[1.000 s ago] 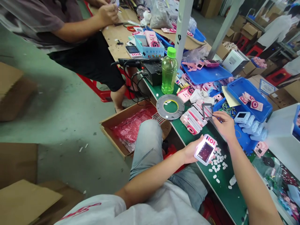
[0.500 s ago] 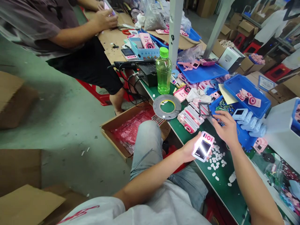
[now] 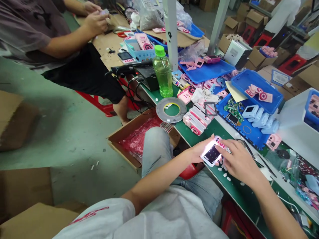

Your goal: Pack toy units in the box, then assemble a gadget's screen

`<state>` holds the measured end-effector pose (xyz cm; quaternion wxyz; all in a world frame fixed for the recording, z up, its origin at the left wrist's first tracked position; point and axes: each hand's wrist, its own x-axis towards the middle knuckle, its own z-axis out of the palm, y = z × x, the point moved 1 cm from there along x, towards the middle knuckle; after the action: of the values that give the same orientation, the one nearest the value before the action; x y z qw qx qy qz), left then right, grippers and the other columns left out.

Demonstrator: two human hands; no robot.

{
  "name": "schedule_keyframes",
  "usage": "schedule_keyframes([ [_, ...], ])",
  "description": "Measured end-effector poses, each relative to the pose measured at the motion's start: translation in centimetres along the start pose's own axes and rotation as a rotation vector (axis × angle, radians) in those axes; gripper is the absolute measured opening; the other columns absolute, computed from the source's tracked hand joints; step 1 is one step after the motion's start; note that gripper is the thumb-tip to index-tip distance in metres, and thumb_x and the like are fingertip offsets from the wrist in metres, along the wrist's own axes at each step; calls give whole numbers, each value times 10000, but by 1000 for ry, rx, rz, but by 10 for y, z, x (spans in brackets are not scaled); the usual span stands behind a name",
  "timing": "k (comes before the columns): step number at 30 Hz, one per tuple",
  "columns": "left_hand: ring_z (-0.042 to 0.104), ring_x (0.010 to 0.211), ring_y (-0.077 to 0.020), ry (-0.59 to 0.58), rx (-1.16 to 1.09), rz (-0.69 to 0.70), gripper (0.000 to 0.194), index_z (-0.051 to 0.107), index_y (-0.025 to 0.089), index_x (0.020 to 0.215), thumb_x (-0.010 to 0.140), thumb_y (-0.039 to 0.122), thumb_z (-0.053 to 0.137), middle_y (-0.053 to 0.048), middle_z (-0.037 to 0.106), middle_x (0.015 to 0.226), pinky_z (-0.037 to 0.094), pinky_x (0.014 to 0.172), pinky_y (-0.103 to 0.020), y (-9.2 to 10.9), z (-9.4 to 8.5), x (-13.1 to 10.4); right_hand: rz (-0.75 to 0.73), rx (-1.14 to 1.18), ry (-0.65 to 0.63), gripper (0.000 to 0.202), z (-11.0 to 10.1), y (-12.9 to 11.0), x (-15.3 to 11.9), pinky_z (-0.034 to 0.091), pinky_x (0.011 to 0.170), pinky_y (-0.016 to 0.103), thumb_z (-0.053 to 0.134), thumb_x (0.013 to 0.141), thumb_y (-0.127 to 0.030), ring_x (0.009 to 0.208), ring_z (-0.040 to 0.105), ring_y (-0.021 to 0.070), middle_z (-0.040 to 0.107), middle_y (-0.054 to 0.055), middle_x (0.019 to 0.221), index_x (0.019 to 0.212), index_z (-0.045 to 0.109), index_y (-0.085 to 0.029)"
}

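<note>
A small pink-and-white camera (image 3: 211, 153) with a dark, lit screen lies in my left hand (image 3: 198, 151), which is closed around its left side. My right hand (image 3: 235, 158) reaches over the camera's upper right part, fingers bent and fingertips touching its face by the screen and pink buttons. Whether those fingers also grip its edge is hard to tell. Small white oval pieces (image 3: 228, 179) lie on the green table (image 3: 233, 191) beneath and beside my right hand. A row of pink cameras (image 3: 196, 120) stands just beyond, with a dark square frame (image 3: 210, 109) at its right end.
A grey tape roll (image 3: 171, 110) lies at the table's edge, near a green bottle (image 3: 162, 73). Blue trays (image 3: 258, 132) hold circuit boards and blue camera cases. An open carton (image 3: 136, 139) sits below. Another person (image 3: 59, 43) works at the upper left.
My right hand has come back from beside the dark frame and the blue tray to the camera's face. The camera has tilted slightly in my left hand. The view has shifted.
</note>
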<state>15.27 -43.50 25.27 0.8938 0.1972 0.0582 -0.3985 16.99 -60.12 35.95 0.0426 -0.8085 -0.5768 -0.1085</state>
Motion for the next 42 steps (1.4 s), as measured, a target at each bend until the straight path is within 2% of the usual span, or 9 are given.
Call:
schedule_keyframes([
  [4,733,724,-220,9,48,-87,673,660,161,1231,990,719,370,-70,745,818,617,689,-376,3,4,0,-77,-61,-110,494,-3,-4,0,535,914,490,579,893,-83,1215,558,350,663,180,1350,1387,584,-98],
  [7,738,722,-216,27,84,-111,636,671,168,1164,967,726,437,-62,745,815,625,689,-378,3,4,0,-142,-72,-133,483,-4,-6,1,517,931,471,595,890,-88,1209,573,336,679,163,1345,1373,602,-102],
  [14,732,674,-211,-16,95,-141,568,636,170,908,942,721,503,-23,697,716,635,627,-367,4,6,-1,-232,-140,-91,351,-9,-8,3,497,905,437,549,933,-75,1138,622,306,733,142,1248,1264,660,-113],
  [19,706,617,-175,19,122,-193,590,659,174,1018,987,706,405,-23,711,739,638,667,-372,6,11,0,-322,-260,-50,296,-12,-11,4,508,870,414,482,950,-50,1054,649,281,760,127,1182,1155,692,-86],
  [23,673,557,-168,24,165,-228,647,665,174,1038,996,722,322,-7,663,643,635,692,-386,7,11,1,-375,-294,7,310,-10,-10,2,513,867,389,456,946,-9,1028,672,257,770,116,1160,1109,708,-86],
  [26,665,533,-177,27,237,-250,662,655,174,1011,1006,716,274,-29,685,656,629,673,-395,6,10,3,-390,-294,12,276,-9,-8,0,522,873,388,461,975,-51,1015,686,258,773,126,1134,1078,715,-86],
  [33,688,581,-208,-4,329,-245,621,649,174,1012,964,743,404,-75,736,723,617,675,-406,5,5,5,-406,-282,-11,259,-12,-6,2,537,853,394,457,998,-77,1010,690,259,766,150,1117,1056,709,-86],
  [39,716,656,-220,-32,310,-256,627,658,169,969,1014,692,314,-72,712,695,622,695,-402,5,4,6,-403,-263,-24,271,-13,-4,2,542,861,396,455,978,-42,1032,680,258,762,151,1131,1059,708,-94],
  [42,719,671,-219,-36,292,-253,619,661,163,928,1002,699,360,-67,705,695,625,693,-396,5,4,6,-399,-251,-21,278,-13,-3,2,542,862,392,449,982,-39,1044,677,256,764,141,1130,1065,706,-104],
])
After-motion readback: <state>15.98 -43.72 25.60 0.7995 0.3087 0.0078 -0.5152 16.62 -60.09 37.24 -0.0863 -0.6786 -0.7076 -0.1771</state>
